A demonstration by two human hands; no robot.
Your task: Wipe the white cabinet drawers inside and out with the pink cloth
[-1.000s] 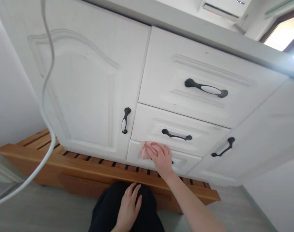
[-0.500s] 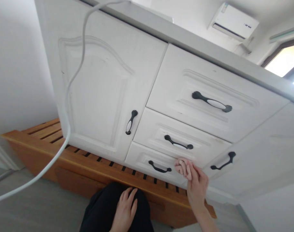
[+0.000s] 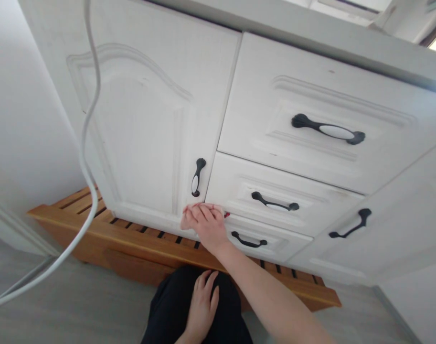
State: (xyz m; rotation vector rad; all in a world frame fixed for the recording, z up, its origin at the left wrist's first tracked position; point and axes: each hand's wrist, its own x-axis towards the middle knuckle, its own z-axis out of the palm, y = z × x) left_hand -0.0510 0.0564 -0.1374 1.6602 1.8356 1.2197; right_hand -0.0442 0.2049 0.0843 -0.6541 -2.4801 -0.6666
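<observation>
Cloth [image 3: 186,220], pink, left of bottom-drawer handle [image 3: 249,240]: clasped beneath right hand [image 3: 209,227], fingers curled down, apparently for even pressure against cabinet front [image 3: 142,143]. Below-left of same handle, left hand [image 3: 202,304] relaxed, unclenched, holding nothing visible, laid on knee [image 3: 171,294], presumably for balance. Versus half a second earlier: cloth and right hand shifted leftward past handle.

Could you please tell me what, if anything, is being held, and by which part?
The right hand holds a pink cloth by its outer face, flattening it against the white cabinet; the left hand holds nothing.
</observation>
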